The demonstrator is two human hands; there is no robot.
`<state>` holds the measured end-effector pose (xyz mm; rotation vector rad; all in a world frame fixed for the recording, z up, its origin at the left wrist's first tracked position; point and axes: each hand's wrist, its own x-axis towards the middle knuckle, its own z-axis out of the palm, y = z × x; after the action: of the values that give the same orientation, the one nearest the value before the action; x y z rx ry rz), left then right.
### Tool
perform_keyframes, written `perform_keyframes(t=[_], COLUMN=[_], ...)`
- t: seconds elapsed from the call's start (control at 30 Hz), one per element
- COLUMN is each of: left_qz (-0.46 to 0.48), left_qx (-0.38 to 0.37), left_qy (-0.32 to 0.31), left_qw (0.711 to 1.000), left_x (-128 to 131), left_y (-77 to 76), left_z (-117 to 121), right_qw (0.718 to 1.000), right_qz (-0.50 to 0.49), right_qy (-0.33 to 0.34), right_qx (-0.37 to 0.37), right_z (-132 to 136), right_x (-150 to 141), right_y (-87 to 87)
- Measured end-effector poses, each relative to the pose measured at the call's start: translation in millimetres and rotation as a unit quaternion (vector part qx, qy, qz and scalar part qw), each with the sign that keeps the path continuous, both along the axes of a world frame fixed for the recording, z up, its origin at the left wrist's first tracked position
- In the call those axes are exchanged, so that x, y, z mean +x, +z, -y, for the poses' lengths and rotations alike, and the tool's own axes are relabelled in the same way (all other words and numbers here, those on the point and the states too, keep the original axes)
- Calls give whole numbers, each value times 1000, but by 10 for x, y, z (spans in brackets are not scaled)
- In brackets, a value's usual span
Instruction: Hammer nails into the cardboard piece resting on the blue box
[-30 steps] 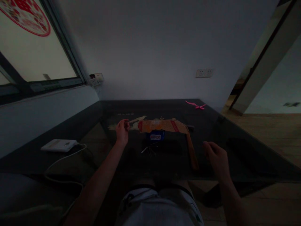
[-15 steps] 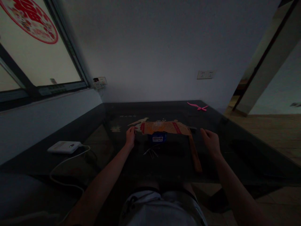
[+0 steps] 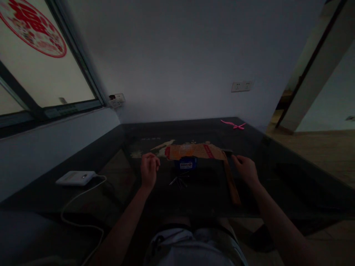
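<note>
A strip of patterned brown-and-red cardboard (image 3: 191,150) lies across the top of a blue box (image 3: 186,163). By the strip's right end is a hammer with a wooden handle (image 3: 232,181) slanting toward me; its dark head is partly lost in the gloom. My right hand (image 3: 246,169) is closed, its fingertips pinching at the right end of the hammer head. Off the strip's left end, my left hand (image 3: 149,170) is raised with loosely curled fingers and nothing visible in it. Several thin nails (image 3: 179,180) are scattered in front of the box.
On the left of the dark glossy table (image 3: 205,199) lies a white power bank (image 3: 76,178) with a white cable (image 3: 70,201) hanging over the front edge. A pink ribbon (image 3: 234,125) is at the far right corner. Wall sockets (image 3: 241,86) sit behind the table.
My left hand has let go of the cardboard's left end and drawn back to the left. My right hand has moved left to the hammer head, and the hammer's handle has swung slightly right.
</note>
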<state>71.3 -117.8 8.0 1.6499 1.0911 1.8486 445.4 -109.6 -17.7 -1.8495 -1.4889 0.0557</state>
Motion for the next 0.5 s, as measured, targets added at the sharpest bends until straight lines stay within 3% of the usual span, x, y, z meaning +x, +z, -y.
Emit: perform_keyframes(t=[0.07, 0.2, 0.5], left_qz=[-132, -379, -482], left_qx=[-25, -116, -234], left_qy=[-11, -35, -80], left_qw=[991, 917, 840], left_x=[1, 5, 64], left_y=[-71, -189, -248], left_z=[126, 143, -69], right_qw=[1000, 1000, 999], right_qz=[2, 3, 8], right_qy=[2, 3, 4], right_qx=[-7, -21, -54], right_z=[1, 7, 17], right_x=[-8, -21, -31], right_y=[-10, -14, -5])
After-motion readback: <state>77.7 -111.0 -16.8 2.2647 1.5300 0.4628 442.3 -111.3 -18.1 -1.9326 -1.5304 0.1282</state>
